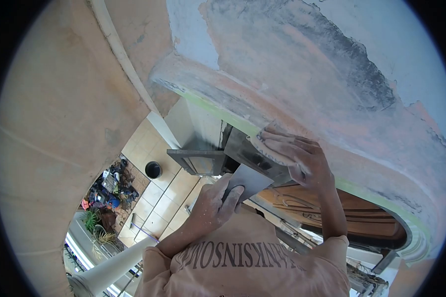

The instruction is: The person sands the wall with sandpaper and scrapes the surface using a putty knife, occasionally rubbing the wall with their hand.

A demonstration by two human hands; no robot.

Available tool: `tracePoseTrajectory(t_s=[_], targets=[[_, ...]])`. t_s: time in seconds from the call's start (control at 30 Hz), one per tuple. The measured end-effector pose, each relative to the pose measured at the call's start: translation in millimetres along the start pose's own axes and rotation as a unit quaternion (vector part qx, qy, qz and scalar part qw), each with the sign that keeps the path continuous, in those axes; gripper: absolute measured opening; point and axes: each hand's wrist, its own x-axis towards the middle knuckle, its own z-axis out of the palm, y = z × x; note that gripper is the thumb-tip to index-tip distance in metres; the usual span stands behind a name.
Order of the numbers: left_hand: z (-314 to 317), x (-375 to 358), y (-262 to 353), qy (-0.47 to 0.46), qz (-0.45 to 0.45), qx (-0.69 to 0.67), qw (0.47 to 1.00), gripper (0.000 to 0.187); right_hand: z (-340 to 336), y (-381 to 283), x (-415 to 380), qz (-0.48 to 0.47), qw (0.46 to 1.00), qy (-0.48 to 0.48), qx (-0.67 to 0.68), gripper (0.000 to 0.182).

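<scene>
The right hand (307,161) gripped sandpaper (272,151) at the moulding (215,105) (left hand (210,203) pinching a grey sheet (252,182)), seemingly mid-sanding, next needing even pressure.

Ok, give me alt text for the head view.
The right hand holds a printed sheet, perhaps sandpaper, at a curved, patchy ledge, while the left hand grips a thin grey plate; below are a tiled floor and a dark bucket.

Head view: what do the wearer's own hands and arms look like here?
The left hand and right hand are ungloved, with pale dust on them. Short peach-toned sleeves leave the forearms bare; the matching shirt carries large dark lettering.
</scene>
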Motion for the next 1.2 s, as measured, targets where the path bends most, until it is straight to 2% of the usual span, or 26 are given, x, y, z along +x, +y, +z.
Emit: tracePoseTrajectory(t_s=[0.03,0.07,0.1,0.13,0.2,0.23,0.27,0.33,0.4,0.5,0.53,0.63,0.67,0.73,0.77,0.8,0.87,0.9,0.93,0.97,1.0,1.03,1.07,1.13,1.17,1.2], targets=[[0,6,-2,0.027,0.141,0.058,0.988,0.018,1,-14,7,-0.046,0.999,-0.018,0.012,0.034],[0,9,-9,0.053,0.272,0.115,0.954,0.017,8,-34,13,-0.089,0.995,-0.039,0.029,0.034],[-1,6,-14,0.011,0.2,0.071,0.977,0.018,13,-46,13,-0.128,0.989,-0.055,0.05,0.034],[-2,2,-19,-0.022,0.123,0.031,0.992,0.018,19,-23,8,-0.148,0.988,-0.043,0.016,0.031],[-3,-2,-6,-0.015,0.064,0.018,0.998,0.019,-2,7,0,0.052,0.992,-0.036,0.105,0.029],[-4,-5,2,-0.017,0.034,0.014,0.999,0.019,1,9,-5,0.034,0.992,0.017,0.123,0.03],[-1,-6,6,-0.011,0.033,0.011,0.999,0.018,3,8,-8,0.014,0.988,0.069,0.138,0.031],[3,0,-4,0.068,0.27,0.121,0.953,0.016,9,-10,-1,-0.068,0.992,0.026,0.107,0.029],[-2,0,3,-0.022,0.097,0.012,0.995,0.015,14,-24,5,-0.146,0.986,0.005,0.075,0.027],[-2,-7,4,-0.022,0.062,0.026,0.997,0.014,-3,-4,-7,0.062,0.979,0.058,0.184,0.026],[0,-2,5,0.002,0.114,0.031,0.993,0.015,1,-20,-14,0.006,0.984,0.087,0.157,0.025],[8,-1,2,0.071,0.244,0.052,0.966,0.017,8,-38,-2,-0.161,0.985,-0.04,0.039,0.031],[6,-5,5,0.043,0.167,0.04,0.984,0.02,10,-20,-8,-0.107,0.988,-0.007,0.11,0.031],[-1,-8,13,-0.01,0.022,0.014,1.0,0.025,5,-15,-10,-0.037,0.99,0.072,0.116,0.035],[-1,-6,8,0.007,0.106,0.057,0.993,0.024,3,-15,-12,0.003,0.987,0.11,0.12,0.042],[-1,1,3,0.028,0.192,0.097,0.976,0.024,3,-31,-11,-0.093,0.989,0.074,0.089,0.049],[5,0,2,0.075,0.334,0.131,0.93,0.021,4,-36,-10,-0.117,0.991,-0.001,0.063,0.034],[2,-2,2,0.05,0.242,0.093,0.964,0.023,5,-36,-8,-0.131,0.99,-0.031,0.048,0.037],[0,-6,-1,0.028,0.147,0.051,0.988,0.026,4,-15,-11,-0.082,0.996,0.01,0.024,0.038],[-2,-6,0,0.008,0.056,0.01,0.998,0.028,3,-16,-11,-0.081,0.995,0.028,0.042,0.038],[-1,-12,7,0.0,0.047,-0.008,0.999,0.032,1,-22,-14,-0.075,0.994,0.047,0.06,0.039],[1,-4,6,0.03,0.161,0.046,0.985,0.028,-4,-29,-13,-0.073,0.993,0.061,0.076,0.04],[5,3,2,0.059,0.265,0.097,0.958,0.024,0,-47,-9,-0.154,0.984,0.05,0.075,0.041],[8,-3,3,0.073,0.329,0.079,0.938,0.022,0,-42,-8,-0.117,0.991,0.003,0.06,0.038],[6,-8,-1,0.047,0.235,0.048,0.97,0.028,0,-39,-7,-0.099,0.994,-0.018,0.051,0.037],[3,-9,-4,0.026,0.142,0.015,0.989,0.034,-7,-28,-9,-0.034,0.999,0.005,0.019,0.035]])
